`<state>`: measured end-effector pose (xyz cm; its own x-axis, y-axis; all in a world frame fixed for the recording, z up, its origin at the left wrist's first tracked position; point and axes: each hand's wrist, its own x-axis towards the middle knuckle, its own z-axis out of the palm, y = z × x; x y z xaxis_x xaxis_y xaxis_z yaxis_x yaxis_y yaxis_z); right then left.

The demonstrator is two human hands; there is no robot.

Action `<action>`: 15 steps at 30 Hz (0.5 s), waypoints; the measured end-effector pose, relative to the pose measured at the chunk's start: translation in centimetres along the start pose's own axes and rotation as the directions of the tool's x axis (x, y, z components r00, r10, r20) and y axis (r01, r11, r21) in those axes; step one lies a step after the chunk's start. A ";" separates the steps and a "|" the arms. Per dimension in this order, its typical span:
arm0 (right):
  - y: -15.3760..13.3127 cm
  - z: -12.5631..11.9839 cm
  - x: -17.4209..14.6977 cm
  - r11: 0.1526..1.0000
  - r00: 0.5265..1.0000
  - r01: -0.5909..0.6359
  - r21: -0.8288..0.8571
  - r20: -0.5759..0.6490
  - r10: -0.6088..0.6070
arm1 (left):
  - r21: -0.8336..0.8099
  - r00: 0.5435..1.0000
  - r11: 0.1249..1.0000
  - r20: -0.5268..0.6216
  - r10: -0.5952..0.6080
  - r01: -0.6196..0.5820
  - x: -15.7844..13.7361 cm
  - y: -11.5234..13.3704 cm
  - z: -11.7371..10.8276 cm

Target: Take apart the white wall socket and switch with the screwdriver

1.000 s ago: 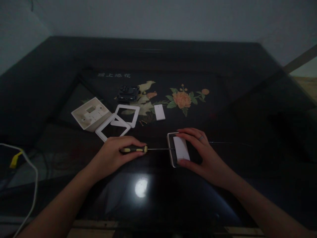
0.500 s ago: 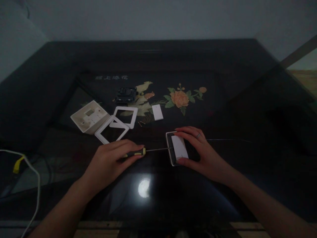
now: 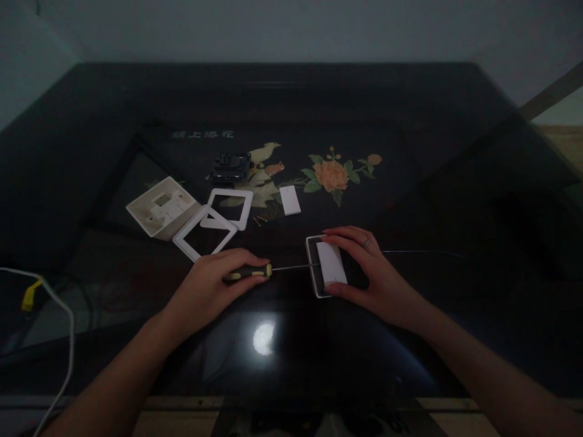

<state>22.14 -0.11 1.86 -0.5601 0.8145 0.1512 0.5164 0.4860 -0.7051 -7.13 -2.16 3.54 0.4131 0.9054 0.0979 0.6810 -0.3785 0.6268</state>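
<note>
Left hand (image 3: 207,290) around screwdriver (image 3: 268,269) (tip at switch (image 3: 327,266))

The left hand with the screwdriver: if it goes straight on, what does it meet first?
The left hand points its screwdriver right, at the wall switch under the right hand; the tip seems already there.

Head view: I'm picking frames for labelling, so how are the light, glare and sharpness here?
Head view: dim and underexposed overall; a round glare spot reflects off the glossy dark table near the front edge; the left hand with the screwdriver and the right hand on the switch stay readable; table edges bow from wide-angle distortion; distant white parts look soft.
</note>
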 end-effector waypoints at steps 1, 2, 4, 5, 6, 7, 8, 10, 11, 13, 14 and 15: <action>0.0 0.0 0.0 1.000 1.000 0.002 -0.001 0.000 -0.002 | -0.038 0.999 0.998 0.027 -0.042 0.043 0.2 -0.1 0.0; 0.0 0.0 0.0 1.000 1.000 0.005 0.000 0.002 -0.005 | -0.058 0.997 0.996 0.041 -0.064 0.066 0.3 -0.2 0.0; 0.0 0.0 0.0 1.000 1.000 0.011 0.003 0.006 -0.011 | -0.058 0.996 0.996 0.050 -0.070 0.073 0.5 -0.4 0.0; 0.0 0.0 0.0 1.000 1.000 0.014 0.004 0.004 -0.014 | -0.046 0.996 0.997 0.058 -0.067 0.069 0.6 -0.4 0.0; 0.1 0.0 0.0 1.000 1.000 0.016 0.006 0.002 -0.016 | -0.036 0.995 0.997 0.072 -0.062 0.065 0.7 -0.5 0.1; 0.1 0.1 0.0 1.000 1.000 0.019 0.008 -0.001 -0.019 | -0.028 0.994 0.997 0.091 -0.063 0.065 0.7 -0.5 0.2; 0.2 0.1 0.0 1.000 1.000 0.023 0.009 -0.005 -0.023 | -0.023 0.991 0.997 0.112 -0.068 0.071 0.7 -0.5 0.3; 0.4 0.2 0.0 1.000 1.000 0.028 0.010 -0.013 -0.028 | -0.022 0.987 0.996 0.139 -0.079 0.083 0.8 -0.5 0.5; 0.5 0.3 0.0 0.999 0.999 0.030 0.011 -0.013 -0.030 | -0.023 0.986 0.996 0.144 -0.083 0.088 0.8 -0.5 0.5; 0.6 0.2 0.0 0.999 0.999 0.032 0.016 -0.015 -0.032 | -0.023 0.986 0.996 0.146 -0.085 0.089 0.8 -0.5 0.6; 0.6 0.2 0.1 0.999 0.999 0.031 0.020 -0.017 -0.031 | -0.025 0.986 0.996 0.143 -0.083 0.088 0.8 -0.5 0.6; 0.6 0.1 0.1 0.999 0.999 0.029 0.023 -0.016 -0.029 | -0.030 0.987 0.996 0.139 -0.084 0.089 0.8 -0.5 0.6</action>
<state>22.35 0.27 1.41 -0.5640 0.8054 0.1826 0.4846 0.5018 -0.7165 -6.77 -1.38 2.85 0.4341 0.8986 -0.0636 0.6971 -0.2903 0.6556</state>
